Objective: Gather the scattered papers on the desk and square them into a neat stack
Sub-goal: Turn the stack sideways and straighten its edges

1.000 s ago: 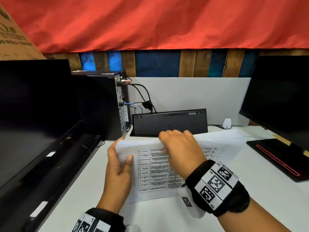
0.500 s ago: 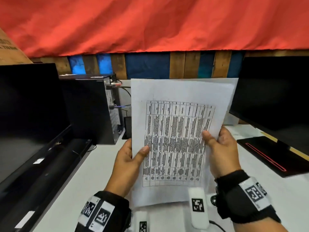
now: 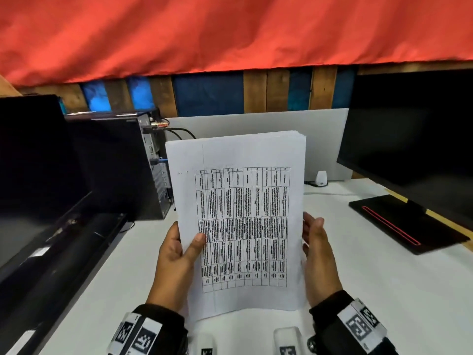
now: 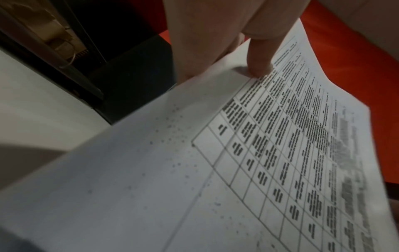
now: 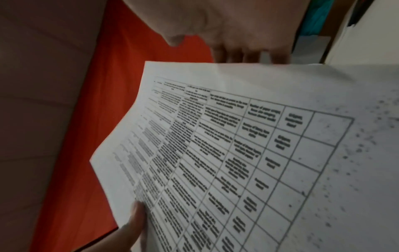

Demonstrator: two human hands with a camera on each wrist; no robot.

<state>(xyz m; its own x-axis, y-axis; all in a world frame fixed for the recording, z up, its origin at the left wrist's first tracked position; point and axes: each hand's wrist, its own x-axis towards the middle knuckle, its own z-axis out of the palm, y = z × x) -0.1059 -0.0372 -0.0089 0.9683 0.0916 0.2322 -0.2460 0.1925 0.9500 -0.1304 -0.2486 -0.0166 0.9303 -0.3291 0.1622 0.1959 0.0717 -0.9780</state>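
A stack of white papers (image 3: pixel 240 201) with a printed table on the front sheet stands upright above the white desk (image 3: pixel 384 290), its bottom edge low near the desktop. My left hand (image 3: pixel 176 260) grips the stack's left edge, thumb (image 3: pixel 198 240) on the front and fingers behind. My right hand (image 3: pixel 318 257) lies flat against the right edge with straight fingers and its thumb off the front sheet. The left wrist view shows the stack (image 4: pixel 215 170) under my left hand (image 4: pixel 215 34). In the right wrist view the stack (image 5: pixel 237 153) sits below my right hand (image 5: pixel 226 25).
A dark monitor (image 3: pixel 30 162) and a black computer tower (image 3: pixel 110 162) stand on the left. Another monitor (image 3: pixel 409 129) with a red-striped base (image 3: pixel 404 221) is on the right. A white divider panel (image 3: pixel 256 124) and a small white device (image 3: pixel 321 178) are behind the stack.
The papers went from lying flat on the desk to standing upright in both hands. My right hand has let go of its pinch and now lies flat on the right edge; the sheets look better aligned.
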